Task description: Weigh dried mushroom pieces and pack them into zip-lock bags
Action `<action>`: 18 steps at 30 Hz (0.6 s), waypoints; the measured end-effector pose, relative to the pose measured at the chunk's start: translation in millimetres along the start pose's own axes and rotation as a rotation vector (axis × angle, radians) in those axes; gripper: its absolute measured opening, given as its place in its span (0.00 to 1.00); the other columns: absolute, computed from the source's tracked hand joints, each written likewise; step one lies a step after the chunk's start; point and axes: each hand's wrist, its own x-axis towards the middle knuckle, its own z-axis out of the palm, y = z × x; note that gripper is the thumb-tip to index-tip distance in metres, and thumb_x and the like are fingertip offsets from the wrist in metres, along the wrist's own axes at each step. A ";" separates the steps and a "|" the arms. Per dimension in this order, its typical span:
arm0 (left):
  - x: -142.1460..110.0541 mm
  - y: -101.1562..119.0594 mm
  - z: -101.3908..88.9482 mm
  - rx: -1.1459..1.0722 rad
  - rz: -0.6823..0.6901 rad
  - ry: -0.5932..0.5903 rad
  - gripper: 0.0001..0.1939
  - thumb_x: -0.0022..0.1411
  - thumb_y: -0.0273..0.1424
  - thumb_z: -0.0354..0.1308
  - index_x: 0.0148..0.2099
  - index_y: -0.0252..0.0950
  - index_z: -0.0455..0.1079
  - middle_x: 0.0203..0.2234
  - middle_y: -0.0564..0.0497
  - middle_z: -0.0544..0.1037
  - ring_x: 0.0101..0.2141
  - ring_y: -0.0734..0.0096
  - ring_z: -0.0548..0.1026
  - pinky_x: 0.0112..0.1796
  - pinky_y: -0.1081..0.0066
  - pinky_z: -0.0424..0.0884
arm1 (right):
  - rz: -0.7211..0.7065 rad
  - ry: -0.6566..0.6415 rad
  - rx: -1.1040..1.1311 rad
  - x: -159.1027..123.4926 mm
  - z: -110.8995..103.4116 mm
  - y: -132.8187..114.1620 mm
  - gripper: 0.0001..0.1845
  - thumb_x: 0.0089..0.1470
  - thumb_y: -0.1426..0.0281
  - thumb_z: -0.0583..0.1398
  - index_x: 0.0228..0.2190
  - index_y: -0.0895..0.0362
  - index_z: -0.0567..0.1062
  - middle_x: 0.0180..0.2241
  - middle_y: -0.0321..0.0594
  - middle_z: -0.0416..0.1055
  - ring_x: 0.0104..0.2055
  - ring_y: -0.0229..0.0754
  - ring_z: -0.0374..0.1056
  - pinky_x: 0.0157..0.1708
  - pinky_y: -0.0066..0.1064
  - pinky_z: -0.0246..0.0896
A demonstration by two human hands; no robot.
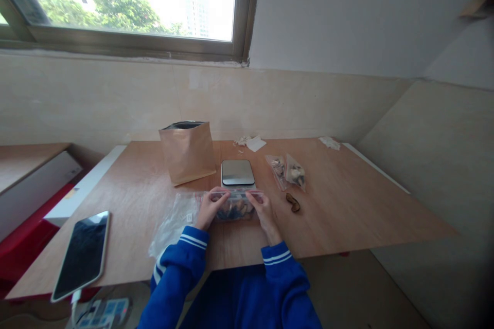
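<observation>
A small clear zip bag (234,208) with dark and pale pieces inside lies on the wooden table (347,205) in front of me. My left hand (209,209) pinches its upper left edge and my right hand (263,211) pinches its upper right edge, fingers closed along the red zip strip. Just behind the bag sits a small scale (237,172) with a shiny steel plate. A brown paper bag (188,151) stands open to the scale's left. Both my sleeves are blue with white stripes.
Two filled zip bags (288,170) lie right of the scale, with a dark loose piece (293,202) near them. Empty clear bags (173,221) lie at my left. A phone (83,253) rests at the near left edge. Paper scraps (250,142) lie at the back.
</observation>
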 end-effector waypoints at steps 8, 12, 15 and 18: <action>-2.0 6.2 1.7 -0.004 0.002 -0.022 0.16 0.55 0.42 0.65 0.37 0.33 0.77 0.26 0.50 0.78 0.25 0.71 0.72 0.27 0.74 0.66 | -0.044 -0.083 -0.053 -1.2 2.1 -3.6 0.14 0.47 0.58 0.67 0.29 0.55 0.80 0.31 0.40 0.78 0.37 0.45 0.74 0.40 0.35 0.69; -1.5 4.9 1.0 0.018 0.026 -0.013 0.16 0.55 0.42 0.65 0.36 0.33 0.77 0.27 0.50 0.79 0.26 0.71 0.73 0.27 0.74 0.67 | -0.067 -0.078 -0.075 -1.5 2.1 -5.2 0.13 0.46 0.58 0.67 0.28 0.55 0.80 0.30 0.39 0.77 0.36 0.45 0.73 0.40 0.35 0.69; -1.2 3.5 0.8 0.036 0.044 0.001 0.15 0.55 0.42 0.65 0.35 0.33 0.77 0.28 0.50 0.79 0.26 0.72 0.72 0.27 0.75 0.66 | -0.070 -0.078 -0.082 -1.6 1.8 -5.1 0.13 0.47 0.58 0.66 0.28 0.55 0.80 0.30 0.39 0.77 0.36 0.45 0.73 0.40 0.35 0.69; -0.9 2.1 1.0 0.049 0.056 0.007 0.15 0.55 0.42 0.65 0.35 0.33 0.77 0.28 0.50 0.79 0.26 0.72 0.72 0.28 0.75 0.66 | -0.067 -0.082 -0.079 -1.3 1.3 -3.9 0.13 0.48 0.58 0.66 0.29 0.56 0.80 0.31 0.40 0.77 0.37 0.45 0.73 0.40 0.35 0.69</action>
